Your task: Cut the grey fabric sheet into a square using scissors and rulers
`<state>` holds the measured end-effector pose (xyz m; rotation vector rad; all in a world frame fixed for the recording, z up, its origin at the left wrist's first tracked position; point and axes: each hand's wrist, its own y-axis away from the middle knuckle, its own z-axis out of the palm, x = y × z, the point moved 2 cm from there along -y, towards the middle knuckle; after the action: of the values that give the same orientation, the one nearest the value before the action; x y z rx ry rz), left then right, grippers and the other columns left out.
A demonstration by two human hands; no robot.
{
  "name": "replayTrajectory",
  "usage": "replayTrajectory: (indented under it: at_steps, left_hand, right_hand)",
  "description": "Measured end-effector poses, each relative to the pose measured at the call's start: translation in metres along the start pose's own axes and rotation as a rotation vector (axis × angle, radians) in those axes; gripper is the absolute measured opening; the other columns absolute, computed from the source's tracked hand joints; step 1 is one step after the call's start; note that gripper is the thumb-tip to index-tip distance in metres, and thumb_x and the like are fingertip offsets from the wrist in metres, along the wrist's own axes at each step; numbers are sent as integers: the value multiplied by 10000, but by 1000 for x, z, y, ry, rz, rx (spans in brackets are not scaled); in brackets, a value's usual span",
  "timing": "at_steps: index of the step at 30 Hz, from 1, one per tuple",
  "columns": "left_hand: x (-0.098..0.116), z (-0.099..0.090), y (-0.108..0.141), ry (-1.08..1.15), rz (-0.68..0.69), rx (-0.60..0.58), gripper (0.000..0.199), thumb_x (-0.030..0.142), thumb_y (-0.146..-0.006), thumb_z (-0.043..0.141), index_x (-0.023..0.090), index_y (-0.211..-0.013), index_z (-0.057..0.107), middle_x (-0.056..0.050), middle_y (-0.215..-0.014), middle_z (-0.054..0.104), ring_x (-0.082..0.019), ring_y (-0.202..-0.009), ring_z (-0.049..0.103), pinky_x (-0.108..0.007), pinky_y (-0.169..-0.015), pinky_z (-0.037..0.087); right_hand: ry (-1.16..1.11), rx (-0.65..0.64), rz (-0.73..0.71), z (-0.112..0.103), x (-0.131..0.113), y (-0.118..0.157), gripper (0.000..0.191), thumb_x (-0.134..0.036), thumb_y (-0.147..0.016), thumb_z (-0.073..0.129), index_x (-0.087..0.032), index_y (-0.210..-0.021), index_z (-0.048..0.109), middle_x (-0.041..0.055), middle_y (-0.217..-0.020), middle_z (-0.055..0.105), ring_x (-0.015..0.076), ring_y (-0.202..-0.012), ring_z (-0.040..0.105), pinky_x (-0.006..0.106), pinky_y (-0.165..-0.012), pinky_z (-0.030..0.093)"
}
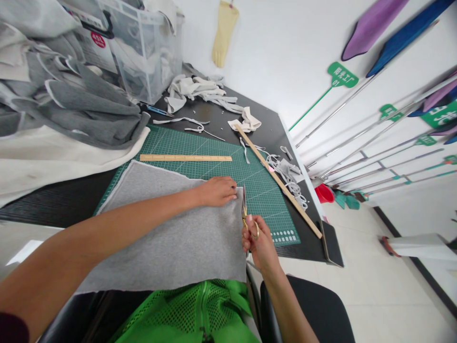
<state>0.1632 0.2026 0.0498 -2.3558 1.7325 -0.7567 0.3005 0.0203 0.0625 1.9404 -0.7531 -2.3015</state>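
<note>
Grey cloth (pixel 200 243) lies beneath the left of the hands (pixel 217 191).

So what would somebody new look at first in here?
Probably the big gray cloth spread over part of the green mat, where the right hand holds scissors at its right edge and the left hand rests on it. Next, perhaps the bright green mesh garment at the bottom, or the yellow glove hanging on the white wall up top.

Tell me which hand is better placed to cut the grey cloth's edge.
Probably the right hand: it holds the scissors at the edge of the grey cloth, while the left hand rests on it near a corner.
</note>
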Motion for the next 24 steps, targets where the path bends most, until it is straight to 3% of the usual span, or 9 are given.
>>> replayTrajectory:
  at_steps: [15,24]
  left_hand:
    - [0,1,1,-31,3,9,210,296,-1011,523,204,-958,705,-66,-1152,693,-239,-1100,614,-355,-844,501]
    - [0,0,0,-9,-1,12,196,298,-1004,534,211,-945,700,-62,-1117,693,-234,-1083,614,-351,-833,496]
  right_hand:
    - [32,28,-43,-1,5,6,426,-597,-826,775,-237,-924,571,-91,-601,514,50,-425,406,157,-391,361]
    - [6,37,-5,-1,4,6,440,-607,-817,773,-253,-900,525,-101,-581,506,58,-400,394,164,-368,347]
